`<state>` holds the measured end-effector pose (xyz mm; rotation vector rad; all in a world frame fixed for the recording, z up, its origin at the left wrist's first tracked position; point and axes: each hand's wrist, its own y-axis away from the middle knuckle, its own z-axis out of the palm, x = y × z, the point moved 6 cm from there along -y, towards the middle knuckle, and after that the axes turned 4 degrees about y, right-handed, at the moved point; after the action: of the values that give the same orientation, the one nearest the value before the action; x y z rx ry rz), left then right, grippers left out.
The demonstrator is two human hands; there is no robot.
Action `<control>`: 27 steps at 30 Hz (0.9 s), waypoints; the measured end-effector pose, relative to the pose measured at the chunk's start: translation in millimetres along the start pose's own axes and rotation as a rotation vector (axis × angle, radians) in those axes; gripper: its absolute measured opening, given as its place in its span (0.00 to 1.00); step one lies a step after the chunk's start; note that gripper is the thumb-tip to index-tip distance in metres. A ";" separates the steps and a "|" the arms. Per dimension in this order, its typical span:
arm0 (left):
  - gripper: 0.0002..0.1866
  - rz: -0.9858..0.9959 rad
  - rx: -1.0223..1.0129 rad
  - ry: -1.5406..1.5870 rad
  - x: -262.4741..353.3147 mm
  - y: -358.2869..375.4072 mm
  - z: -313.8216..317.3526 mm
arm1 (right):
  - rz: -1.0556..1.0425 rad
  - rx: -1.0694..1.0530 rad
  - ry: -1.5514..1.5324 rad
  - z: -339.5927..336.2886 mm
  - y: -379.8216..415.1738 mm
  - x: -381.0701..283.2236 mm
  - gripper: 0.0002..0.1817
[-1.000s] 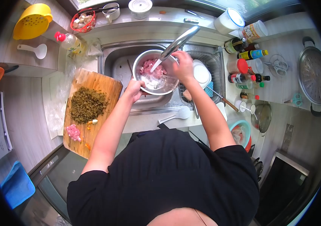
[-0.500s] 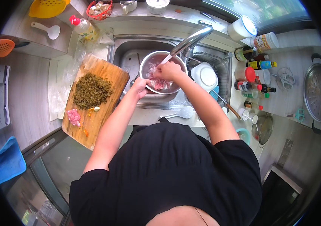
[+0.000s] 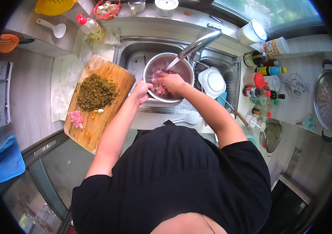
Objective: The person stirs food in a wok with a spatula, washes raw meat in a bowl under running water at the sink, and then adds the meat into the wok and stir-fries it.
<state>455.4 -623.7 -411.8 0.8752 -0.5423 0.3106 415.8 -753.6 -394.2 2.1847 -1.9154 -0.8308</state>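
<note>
A metal pot (image 3: 169,100) with cloudy water and pieces of raw meat (image 3: 160,89) stands in the sink under the running faucet (image 3: 199,43). My left hand (image 3: 141,92) is closed on the pot's near-left rim, thumb on the wall. Inside the pot, my right hand (image 3: 170,82) reaches into the meat, its fingers blurred and partly under water. To the left, a wooden cutting board (image 3: 113,80) bears a heap of chopped dark greens (image 3: 95,93), a small pile of minced pink meat (image 3: 76,119), a garlic clove (image 3: 101,111) and bits of chopped orange pepper.
Right of the pot, a white dish (image 3: 212,81) sits in a wire rack (image 3: 230,64). A white slotted spoon (image 3: 191,118) lies on the sink's front edge. Several sauce bottles (image 3: 269,70) line the right counter, with a steamer plate (image 3: 326,99) beyond. A capped bottle (image 3: 91,28) stands at back left.
My right hand has shifted from under the faucet stream lower and left into the meat, fingers now spread deeper. The water looks higher and cloudier. My left hand keeps its hold on the rim.
</note>
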 end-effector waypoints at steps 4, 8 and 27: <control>0.24 -0.028 -0.024 0.058 4.0 0.9 -3.2 | 0.278 0.416 0.006 -39.2 25.8 -2.9 0.25; 0.23 -0.021 -0.019 0.071 0.0 -5.1 -11.6 | 0.042 0.069 0.006 -30.5 22.8 -7.0 0.24; 0.17 -0.013 -0.007 0.086 -2.3 -11.2 -16.0 | 0.055 -0.085 -0.149 -3.6 13.1 0.4 0.22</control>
<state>463.9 -617.9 -428.5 0.8546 -0.4576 0.3329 405.9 -757.4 -385.6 2.0656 -1.9561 -1.0717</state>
